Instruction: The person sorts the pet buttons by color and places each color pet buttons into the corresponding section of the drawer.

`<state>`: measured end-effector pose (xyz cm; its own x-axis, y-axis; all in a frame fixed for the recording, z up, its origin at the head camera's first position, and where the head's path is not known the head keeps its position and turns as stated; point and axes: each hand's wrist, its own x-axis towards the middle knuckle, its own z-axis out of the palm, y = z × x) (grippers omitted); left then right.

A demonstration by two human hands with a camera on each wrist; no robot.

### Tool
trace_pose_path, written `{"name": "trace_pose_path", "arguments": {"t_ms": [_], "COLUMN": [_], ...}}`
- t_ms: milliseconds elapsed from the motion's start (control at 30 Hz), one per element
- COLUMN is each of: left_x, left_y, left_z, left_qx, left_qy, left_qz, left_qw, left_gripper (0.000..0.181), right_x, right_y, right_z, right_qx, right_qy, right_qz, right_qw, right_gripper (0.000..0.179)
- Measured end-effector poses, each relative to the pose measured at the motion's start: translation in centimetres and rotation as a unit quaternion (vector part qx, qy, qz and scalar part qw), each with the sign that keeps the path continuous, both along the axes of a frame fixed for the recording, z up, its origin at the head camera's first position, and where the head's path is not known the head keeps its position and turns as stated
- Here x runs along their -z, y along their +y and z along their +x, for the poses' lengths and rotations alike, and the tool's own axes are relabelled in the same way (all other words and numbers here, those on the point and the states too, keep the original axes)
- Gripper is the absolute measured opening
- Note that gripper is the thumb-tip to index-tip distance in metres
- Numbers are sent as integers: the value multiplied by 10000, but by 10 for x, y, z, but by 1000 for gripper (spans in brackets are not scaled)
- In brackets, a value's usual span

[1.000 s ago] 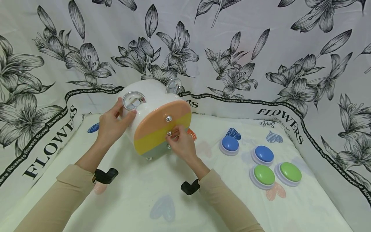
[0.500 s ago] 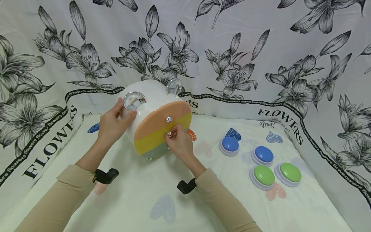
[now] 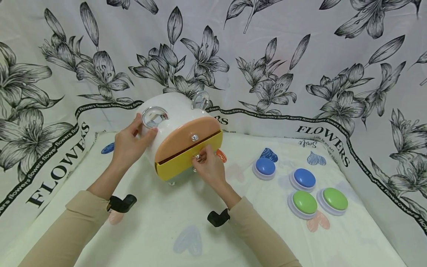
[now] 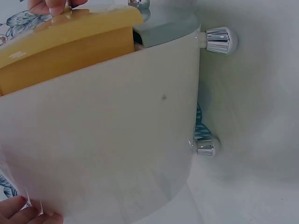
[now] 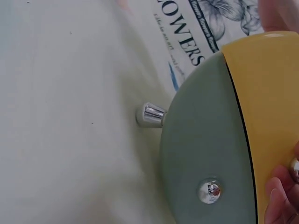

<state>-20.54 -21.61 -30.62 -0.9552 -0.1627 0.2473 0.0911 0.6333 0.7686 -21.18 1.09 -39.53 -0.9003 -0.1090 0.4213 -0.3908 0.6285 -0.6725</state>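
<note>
A small rounded white drawer cabinet (image 3: 176, 104) stands on the cloth, its striped front turned toward the right. My left hand (image 3: 130, 144) holds its left side, thumb and fingers beside a silver ring-shaped piece (image 3: 154, 116). With my right hand (image 3: 211, 168) I pinch the silver knob (image 3: 198, 157) of the yellow drawer (image 3: 173, 163). That drawer is pulled partly out, with a dark gap along its top; its inside is hidden. The orange drawer (image 3: 181, 139) above it and the grey-green drawer (image 5: 201, 130) below it are closed.
To the right lie two blue push buttons (image 3: 265, 165) and two green push buttons (image 3: 304, 202) on white bases. A flower-printed cloth (image 3: 267, 74) hangs behind. Short silver feet (image 4: 222, 40) jut from the cabinet's underside.
The yellow drawer was flush with the front and has come out toward me, with my right hand pinching its knob. My left hand has stayed on the cabinet.
</note>
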Motion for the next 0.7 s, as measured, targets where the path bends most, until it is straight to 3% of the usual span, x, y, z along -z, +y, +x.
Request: {"name": "trace_pose_path", "arguments": {"t_ms": [433,700], "left_x": [0,0], "left_y": [1,1], "left_z": [1,1], "left_qx": [-117,-84], "left_qy": [-106,-70], "left_qz": [-14,24], "left_qw": [9999,9999], "left_gripper": [81,81], "right_x": [0,2], "right_y": [13,23], "right_z": [11,20], "right_qx": [-20,-68], "right_qy": [84,-95], "right_qz": [-62,-260], "right_qw": [9999,9996], "right_gripper": [22,22]}}
